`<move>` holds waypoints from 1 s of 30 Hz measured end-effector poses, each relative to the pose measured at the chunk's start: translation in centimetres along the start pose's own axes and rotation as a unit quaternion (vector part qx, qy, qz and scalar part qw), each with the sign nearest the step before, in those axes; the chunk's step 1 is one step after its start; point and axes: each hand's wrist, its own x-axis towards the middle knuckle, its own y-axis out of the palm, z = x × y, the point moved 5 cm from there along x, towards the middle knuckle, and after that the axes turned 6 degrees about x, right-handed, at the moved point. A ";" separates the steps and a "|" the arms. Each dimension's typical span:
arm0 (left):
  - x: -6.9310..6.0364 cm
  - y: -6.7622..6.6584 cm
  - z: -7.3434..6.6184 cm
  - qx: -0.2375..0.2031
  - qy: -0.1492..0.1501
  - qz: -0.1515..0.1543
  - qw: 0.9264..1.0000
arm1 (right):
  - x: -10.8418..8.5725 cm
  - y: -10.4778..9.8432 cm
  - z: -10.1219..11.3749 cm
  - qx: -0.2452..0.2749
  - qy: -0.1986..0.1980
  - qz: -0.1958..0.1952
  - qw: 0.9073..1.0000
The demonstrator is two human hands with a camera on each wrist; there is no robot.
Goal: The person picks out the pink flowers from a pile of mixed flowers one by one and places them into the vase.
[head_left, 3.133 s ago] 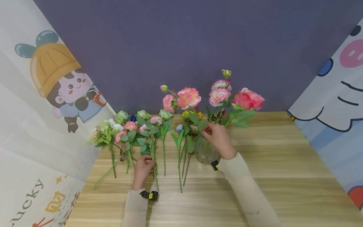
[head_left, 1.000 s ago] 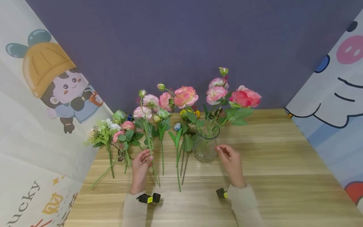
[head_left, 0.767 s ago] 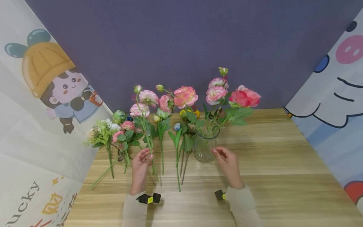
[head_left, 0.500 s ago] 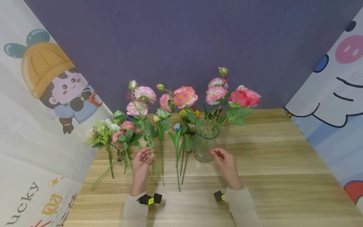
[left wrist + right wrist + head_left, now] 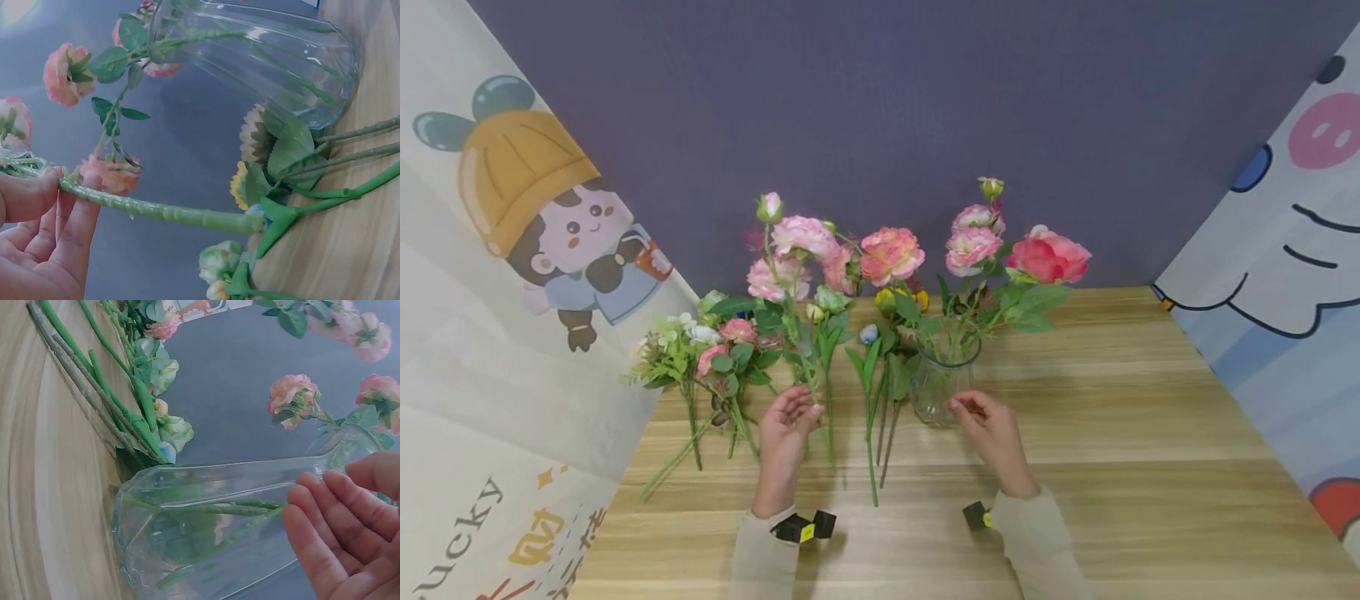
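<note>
In the head view the left hand (image 5: 784, 437) pinches the green stem of a light pink spray (image 5: 803, 236) with a bud on top, held above the table. The left wrist view shows that stem (image 5: 169, 211) between thumb and fingers (image 5: 76, 234), its cut end free. A clear glass vase (image 5: 942, 392) stands to the right, with pink flowers (image 5: 972, 250) and a large red-pink bloom (image 5: 1048, 255) in it. Beside the vase is the right hand (image 5: 996, 437), fingers loosely bent and holding nothing; the right wrist view shows its fingers (image 5: 350, 531) in front of the glass (image 5: 206, 519).
Several artificial stems lie on the wooden table (image 5: 1112, 517) left of the vase: white-green sprigs (image 5: 673, 354), pink roses (image 5: 739, 332), a blue tulip (image 5: 869, 334) and yellow blooms (image 5: 886, 302). A dark blue wall (image 5: 880, 125) stands behind, printed sheets (image 5: 467, 333) at the sides.
The right hand has left the vase mouth and come down beside the glass. The left hand has lifted the pink spray off the table; over the last half second both shifted slightly right.
</note>
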 end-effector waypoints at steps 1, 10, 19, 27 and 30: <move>0.0 0.1 -0.1 0.001 0.003 0.003 1.000 | 0.0 0.0 0.0 -0.001 0.002 0.002 1.000; -0.6 1.2 -1.3 0.044 0.039 0.023 0.998 | -0.1 0.6 1.4 0.015 -0.008 0.020 1.000; -1.3 2.8 -2.2 0.065 0.109 0.041 0.991 | -0.2 1.3 3.8 0.057 -0.026 0.039 0.997; -1.8 4.1 -2.5 0.032 0.131 0.068 0.988 | -0.3 3.0 3.1 0.111 -0.060 0.077 0.989; -2.1 4.5 -2.4 0.046 0.137 0.068 0.987 | -0.4 3.6 3.8 0.132 -0.074 0.089 0.985</move>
